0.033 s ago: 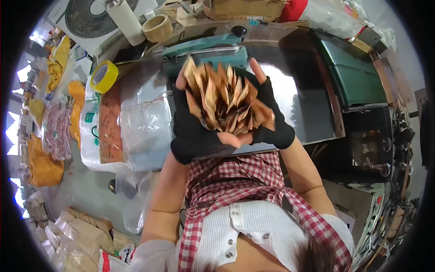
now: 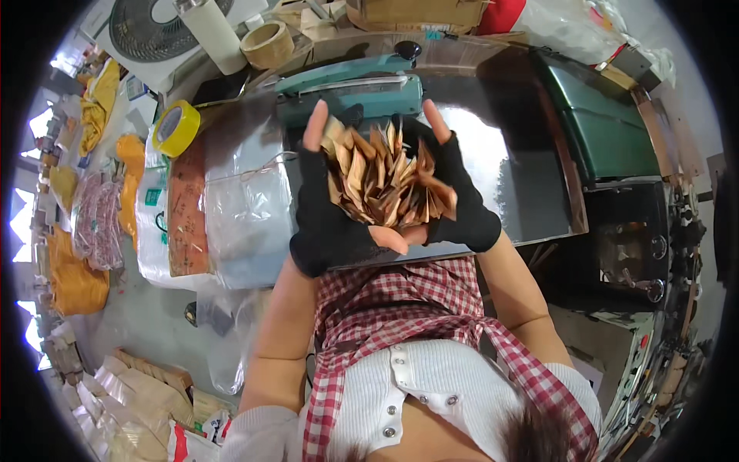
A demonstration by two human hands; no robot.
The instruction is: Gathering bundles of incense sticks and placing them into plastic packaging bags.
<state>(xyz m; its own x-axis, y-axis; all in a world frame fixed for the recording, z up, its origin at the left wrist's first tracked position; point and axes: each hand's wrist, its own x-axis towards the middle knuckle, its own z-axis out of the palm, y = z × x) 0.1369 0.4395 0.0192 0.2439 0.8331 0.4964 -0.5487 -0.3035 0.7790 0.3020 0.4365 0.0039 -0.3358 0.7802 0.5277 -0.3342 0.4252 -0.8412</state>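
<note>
My left hand (image 2: 315,200) and my right hand (image 2: 466,192), in black fingerless gloves, are cupped together around a loose heap of thin brown folded-looking pieces (image 2: 385,173) with pale edges, perhaps dried slices; their exact kind does not show. Bare fingertips of both hands come close together at the near side of the heap, while one bare digit of each sticks up on the far side. The heap rests above a dark, shiny tabletop (image 2: 531,185). Just beyond it lies a teal bag sealer (image 2: 354,96). The undersides of my hands are hidden.
Left of my hands lie a stack of clear plastic bags (image 2: 246,212) and a roll of yellow tape (image 2: 177,129). Farther back are a tan tape roll (image 2: 268,48) and a fan (image 2: 154,29). A dark green box (image 2: 600,123) stands at the right.
The brown pieces have dropped lower and settled more compactly between my palms. More of my left hand's raised digit shows. My hands stay nearly in place.
</note>
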